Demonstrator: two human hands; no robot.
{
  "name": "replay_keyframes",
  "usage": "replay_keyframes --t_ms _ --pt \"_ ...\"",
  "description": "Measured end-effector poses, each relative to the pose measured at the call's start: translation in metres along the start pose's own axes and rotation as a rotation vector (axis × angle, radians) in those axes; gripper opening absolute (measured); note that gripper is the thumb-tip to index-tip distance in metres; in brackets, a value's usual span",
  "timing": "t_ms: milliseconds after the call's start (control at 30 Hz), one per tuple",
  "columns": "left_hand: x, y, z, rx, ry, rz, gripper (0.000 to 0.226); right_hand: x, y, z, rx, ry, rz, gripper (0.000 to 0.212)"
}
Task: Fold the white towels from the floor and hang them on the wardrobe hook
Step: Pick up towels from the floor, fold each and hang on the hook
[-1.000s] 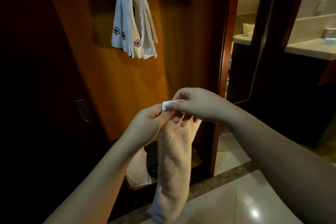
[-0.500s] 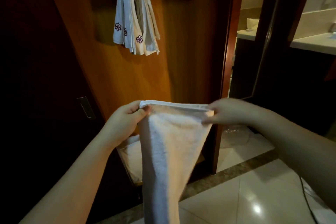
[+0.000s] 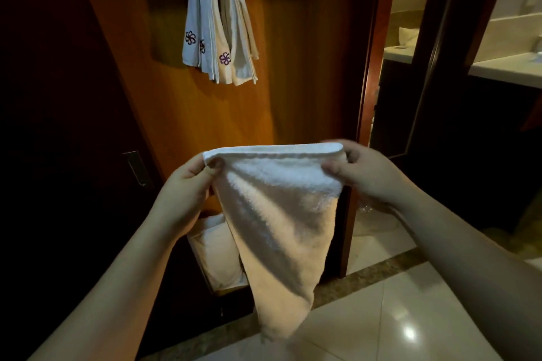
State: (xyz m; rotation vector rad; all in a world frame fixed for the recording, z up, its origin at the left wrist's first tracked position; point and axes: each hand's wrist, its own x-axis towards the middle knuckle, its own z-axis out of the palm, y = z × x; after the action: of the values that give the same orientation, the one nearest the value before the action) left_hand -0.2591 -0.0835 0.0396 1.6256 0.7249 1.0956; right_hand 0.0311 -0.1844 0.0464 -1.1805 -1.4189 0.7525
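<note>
A white towel [image 3: 278, 214] hangs in front of me, stretched flat along its top hem and tapering to a point near the floor. My left hand [image 3: 187, 184] pinches its top left corner. My right hand [image 3: 363, 173] pinches the top right corner. Higher up, several folded white towels with purple flower marks [image 3: 220, 26] hang on the wooden wardrobe panel [image 3: 293, 82]; the hook under them is hidden.
Behind the held towel, low in the wardrobe, lies more white cloth [image 3: 217, 252]. A dark door with a metal handle [image 3: 136, 167] stands at the left. Glossy floor tiles [image 3: 396, 316] lie at the lower right. A doorway at the right shows a counter [image 3: 504, 70].
My hands, close together at the towel's top a second ago, have moved apart along the hem. The towel now hangs spread wide instead of bunched narrow.
</note>
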Motion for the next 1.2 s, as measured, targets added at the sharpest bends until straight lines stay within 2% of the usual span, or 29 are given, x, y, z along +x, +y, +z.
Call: replay_keyframes --t_ms 33,100,300,400,533,600,700,767,900,1033,1100,1200 --pt "-0.001 0.000 0.001 -0.005 -0.011 -0.003 0.052 -0.001 0.003 0.000 0.059 -0.032 0.038 0.023" --pt "-0.002 0.000 0.002 -0.014 -0.030 -0.019 0.053 -0.003 0.002 0.000 0.026 0.002 0.016 0.014" --pt "-0.002 0.017 0.006 -0.080 -0.050 0.007 0.050 -0.002 -0.006 0.003 -0.175 0.291 -0.221 0.029" --pt "-0.001 0.026 0.010 -0.106 -0.030 -0.007 0.034 0.000 -0.009 0.010 -0.209 0.409 -0.309 0.029" --pt "-0.004 0.032 0.015 -0.186 -0.001 -0.020 0.024 -0.001 -0.018 0.011 -0.184 0.455 -0.329 0.047" --pt "-0.005 0.037 0.017 -0.218 0.000 -0.020 0.024 -0.001 -0.027 0.008 -0.095 0.396 -0.247 0.043" --pt "-0.006 0.041 0.018 -0.225 0.000 -0.040 0.024 -0.002 -0.025 -0.002 0.226 -0.013 0.022 0.065" --pt "-0.007 0.040 0.018 -0.217 -0.019 -0.061 0.024 -0.006 -0.021 -0.007 0.302 -0.200 0.165 0.067" --pt "-0.011 0.041 0.011 -0.163 -0.090 -0.074 0.026 -0.011 -0.010 -0.011 0.349 -0.158 0.266 0.062" --pt "-0.014 0.051 0.003 -0.177 -0.134 -0.010 0.028 -0.012 -0.009 -0.007 0.572 -0.156 0.189 0.051" --pt "-0.017 0.054 0.005 -0.259 -0.167 -0.016 0.044 -0.011 -0.014 -0.003 0.663 -0.171 0.145 0.047" --pt "-0.019 0.046 0.016 -0.344 -0.212 -0.153 0.063 -0.006 -0.019 0.004 0.690 -0.215 0.112 0.044"
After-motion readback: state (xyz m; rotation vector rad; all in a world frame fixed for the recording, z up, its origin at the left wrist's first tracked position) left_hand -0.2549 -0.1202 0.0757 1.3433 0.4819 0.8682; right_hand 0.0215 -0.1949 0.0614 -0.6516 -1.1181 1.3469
